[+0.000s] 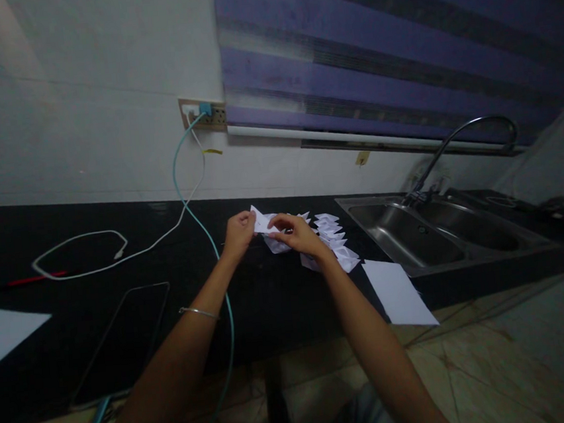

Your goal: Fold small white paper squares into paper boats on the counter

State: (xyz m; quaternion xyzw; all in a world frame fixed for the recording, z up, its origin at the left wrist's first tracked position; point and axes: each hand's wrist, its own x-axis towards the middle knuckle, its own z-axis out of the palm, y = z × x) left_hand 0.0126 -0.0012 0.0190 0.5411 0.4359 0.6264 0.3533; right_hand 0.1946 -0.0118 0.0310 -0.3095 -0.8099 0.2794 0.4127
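Between my two hands is a small piece of folded white paper [262, 223], held above the black counter. My left hand [239, 234] pinches its left end, where a pointed corner sticks up. At its right side, the fingers of my right hand [295, 233] are closed on the paper. Under and behind my right hand lie rows of folded white paper pieces [331, 233] with pointed tips, partly covered by the hand and wrist. Another folded piece [278, 245] shows just below the held one.
A white paper sheet [399, 292] lies by the steel sink [418, 231]; another sheet [4, 334] is far left. A dark flat tablet-like device [125, 339] lies near the front edge. White [80, 239] and teal [209, 235] cables cross the counter from a wall socket [213, 114].
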